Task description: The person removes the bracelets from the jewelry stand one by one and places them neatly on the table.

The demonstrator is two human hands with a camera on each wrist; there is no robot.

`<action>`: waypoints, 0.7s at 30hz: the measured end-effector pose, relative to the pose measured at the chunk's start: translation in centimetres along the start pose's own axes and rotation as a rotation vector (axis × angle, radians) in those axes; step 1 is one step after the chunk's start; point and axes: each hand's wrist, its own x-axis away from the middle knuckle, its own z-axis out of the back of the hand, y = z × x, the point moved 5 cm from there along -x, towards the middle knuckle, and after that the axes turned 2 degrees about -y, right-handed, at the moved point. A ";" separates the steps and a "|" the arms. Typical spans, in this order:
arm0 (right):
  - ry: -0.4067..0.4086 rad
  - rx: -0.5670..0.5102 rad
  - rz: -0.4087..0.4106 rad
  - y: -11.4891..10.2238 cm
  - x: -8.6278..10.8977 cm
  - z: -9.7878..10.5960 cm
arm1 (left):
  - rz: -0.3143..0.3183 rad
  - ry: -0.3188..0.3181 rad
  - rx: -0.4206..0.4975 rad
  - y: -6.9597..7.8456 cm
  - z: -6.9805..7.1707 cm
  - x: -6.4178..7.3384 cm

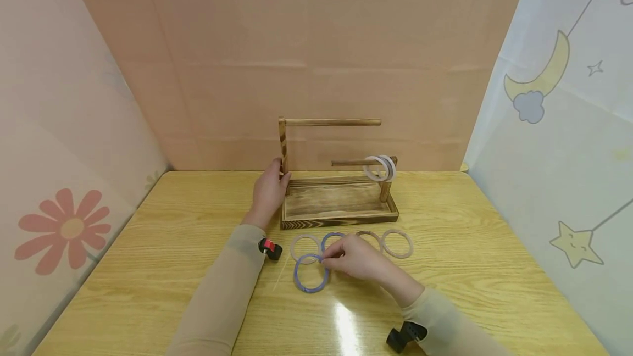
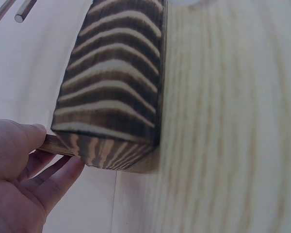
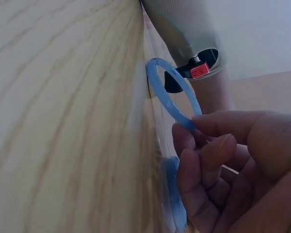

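My right hand pinches a translucent blue bangle between thumb and fingertips. In the right wrist view the bangle tilts up from those fingers. A dark-grained wooden bangle stand sits farther back, with a tray base and two horizontal bars. My left hand grips the stand's left upright near its foot; in the left wrist view the thumb and fingers lie on either side of the post. Pale bangles hang on the lower bar, at its right end. The upper bar carries nothing.
In front of the stand lie a pale bangle, another blue bangle, a brownish bangle and a pinkish bangle. The wooden table is bordered by a tan back panel and patterned side walls.
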 end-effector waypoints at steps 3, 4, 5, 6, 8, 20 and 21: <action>-0.017 0.026 -0.008 -0.1 0.1 -0.3 | -0.001 0.002 -0.002 0.0 0.1 0.0; -0.024 0.037 -0.007 -0.2 0.0 -0.3 | -0.001 0.002 -0.003 0.1 0.1 0.1; -0.030 0.042 -0.007 -0.3 0.0 -0.4 | -0.001 0.002 -0.004 0.1 0.1 0.1; -0.036 0.049 -0.008 -0.3 0.0 -0.5 | -0.002 0.004 -0.006 0.1 0.1 0.1; -0.044 0.049 -0.008 -0.3 -0.1 -0.7 | -0.002 0.003 -0.010 0.1 0.1 0.1; -0.046 0.098 -0.020 -0.4 -0.3 -1.1 | -0.001 0.005 -0.006 -0.1 0.1 0.2; -0.044 0.108 -0.023 -0.4 -0.3 -1.1 | 0.000 0.004 -0.006 0.0 0.1 0.2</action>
